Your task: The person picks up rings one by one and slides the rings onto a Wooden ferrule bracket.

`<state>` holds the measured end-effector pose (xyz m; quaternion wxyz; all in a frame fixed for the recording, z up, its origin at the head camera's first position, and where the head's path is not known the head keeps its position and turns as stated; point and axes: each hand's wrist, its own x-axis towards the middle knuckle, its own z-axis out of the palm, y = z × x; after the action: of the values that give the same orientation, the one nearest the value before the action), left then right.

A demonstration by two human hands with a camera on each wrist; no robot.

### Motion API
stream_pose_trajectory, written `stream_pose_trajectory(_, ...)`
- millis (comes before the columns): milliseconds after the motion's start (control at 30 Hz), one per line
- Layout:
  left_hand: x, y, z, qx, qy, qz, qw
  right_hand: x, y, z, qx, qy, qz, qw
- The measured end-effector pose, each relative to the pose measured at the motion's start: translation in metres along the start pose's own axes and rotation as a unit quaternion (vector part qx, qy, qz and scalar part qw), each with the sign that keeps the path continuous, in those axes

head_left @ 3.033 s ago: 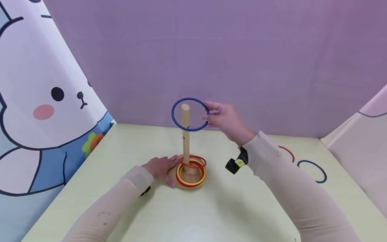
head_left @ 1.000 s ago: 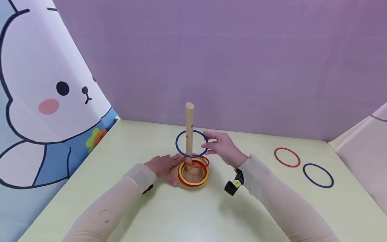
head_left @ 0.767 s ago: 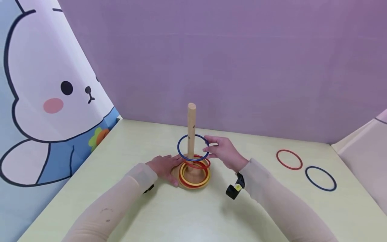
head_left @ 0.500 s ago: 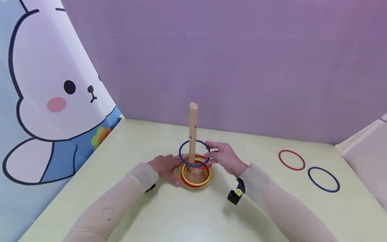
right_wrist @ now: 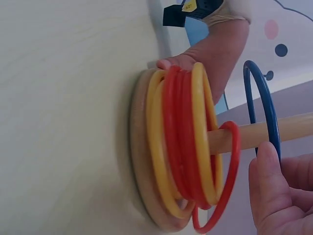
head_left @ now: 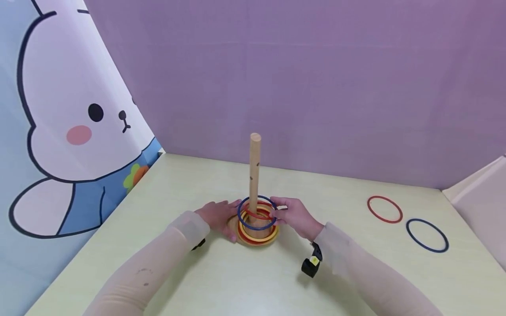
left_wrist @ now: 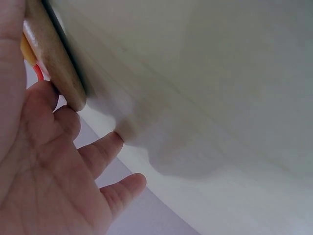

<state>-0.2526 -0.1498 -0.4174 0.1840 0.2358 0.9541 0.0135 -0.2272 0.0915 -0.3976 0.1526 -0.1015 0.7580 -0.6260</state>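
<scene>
My right hand (head_left: 295, 215) pinches a blue ring (right_wrist: 270, 105) between thumb and fingers at its right side. The ring hangs around the lower part of an upright wooden peg (head_left: 254, 171). Below it, one red ring (right_wrist: 235, 147) leans tilted on the peg, apart from the blue one in the right wrist view. Several red and yellow rings (right_wrist: 198, 107) lie stacked on the round wooden base (right_wrist: 138, 132). My left hand (head_left: 218, 215) rests against the base's left side, fingers spread; its fingertips touch the rim in the left wrist view.
On the pale table (head_left: 189, 281), a red ring (head_left: 401, 215) and another blue ring (head_left: 447, 243) lie flat at the right, side by side. A purple backdrop (head_left: 316, 96) stands behind the table. At the left is a cartoon-printed sheet (head_left: 59, 96).
My right hand has brought the blue ring down from around the peg's top to just above the stacked rings. The left hand has stayed at the base. The head view has shifted slightly.
</scene>
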Motion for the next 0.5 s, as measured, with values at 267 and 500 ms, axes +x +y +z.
stream_pose_trajectory(267, 0.001, 0.001, 0.000, 0.013, 0.001, 0.000, 0.9999, -0.002, 0.009, 0.000, 0.026, -0.003, 0.006, 1.000)
stream_pose_trajectory(500, -0.002, 0.003, -0.001, 0.017, -0.001, 0.005, 0.9998, -0.002, 0.018, -0.001, 0.029, -0.013, -0.003, 0.999)
